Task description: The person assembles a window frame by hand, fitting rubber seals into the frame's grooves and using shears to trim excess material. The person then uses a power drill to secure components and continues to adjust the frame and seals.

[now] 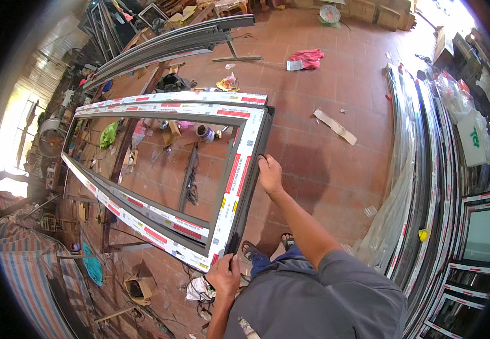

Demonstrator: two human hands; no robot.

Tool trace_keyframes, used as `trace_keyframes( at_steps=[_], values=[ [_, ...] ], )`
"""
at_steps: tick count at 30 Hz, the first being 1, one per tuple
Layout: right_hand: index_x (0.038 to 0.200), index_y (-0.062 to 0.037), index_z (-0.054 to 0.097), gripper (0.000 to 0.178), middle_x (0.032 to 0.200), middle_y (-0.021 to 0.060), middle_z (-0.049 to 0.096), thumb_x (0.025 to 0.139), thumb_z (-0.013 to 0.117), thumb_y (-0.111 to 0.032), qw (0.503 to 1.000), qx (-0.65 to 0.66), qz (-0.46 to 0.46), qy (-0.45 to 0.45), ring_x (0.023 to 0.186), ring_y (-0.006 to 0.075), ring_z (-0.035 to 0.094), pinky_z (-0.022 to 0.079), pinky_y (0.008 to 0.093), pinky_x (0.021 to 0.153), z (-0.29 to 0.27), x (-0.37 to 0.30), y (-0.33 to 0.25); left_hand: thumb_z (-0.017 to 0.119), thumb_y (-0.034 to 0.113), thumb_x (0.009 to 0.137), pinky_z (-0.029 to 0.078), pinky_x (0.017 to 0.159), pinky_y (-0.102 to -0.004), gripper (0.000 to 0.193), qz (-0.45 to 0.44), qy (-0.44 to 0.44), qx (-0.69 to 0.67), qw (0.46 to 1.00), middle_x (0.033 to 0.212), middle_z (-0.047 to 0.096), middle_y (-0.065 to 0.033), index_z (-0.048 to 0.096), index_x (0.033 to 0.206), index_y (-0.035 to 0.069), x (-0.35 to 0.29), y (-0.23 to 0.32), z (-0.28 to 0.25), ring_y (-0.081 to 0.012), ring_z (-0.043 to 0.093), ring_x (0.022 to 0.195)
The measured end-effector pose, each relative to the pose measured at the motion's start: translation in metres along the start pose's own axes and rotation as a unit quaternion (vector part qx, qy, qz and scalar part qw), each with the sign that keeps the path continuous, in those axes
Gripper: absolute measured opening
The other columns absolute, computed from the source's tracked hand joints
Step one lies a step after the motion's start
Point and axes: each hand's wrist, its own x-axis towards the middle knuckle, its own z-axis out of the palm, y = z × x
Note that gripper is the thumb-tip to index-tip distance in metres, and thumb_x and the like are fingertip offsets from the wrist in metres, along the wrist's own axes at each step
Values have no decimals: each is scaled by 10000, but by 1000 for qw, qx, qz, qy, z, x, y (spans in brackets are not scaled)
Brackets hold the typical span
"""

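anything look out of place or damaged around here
Mostly loose litter: a crumpled red bundle and a long brown strip lie on the tiled floor, right of the frame, looking dropped rather than put away. No obvious damage shows on the frame.

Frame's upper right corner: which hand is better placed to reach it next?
Probably the right hand: it's partway up the right edge of the frame, nearer that corner. The left hand is at the lower right corner.

Red-and-white patterned frame point(235, 172), terracotta tiles point(298, 135), striped tarp point(36, 277), grey shirt point(324, 299)
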Motion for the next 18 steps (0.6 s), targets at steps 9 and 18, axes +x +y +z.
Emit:
trace_keyframes(
  at_steps=[9,18],
  values=[
    [862,12,646,540,837,221,697,1039,524,-483,993,42,66,-91,817,401,675,508,466,764,-11,-26,-7,802,121,857,534,608,-441,120,7,13,16,1000,775,716,-119,747,952,71,-4,-1,1,-333,700,677],
    [956,3,671,493,887,265,696,1037,512,-456,997,-48,49,-38,865,457,675,504,508,791,-1,-30,4,797,148,864,505,574,-453,105,16,16,29,999,732,687,-109,744,936,93,-3,-2,3,-334,671,630]
  ],
)
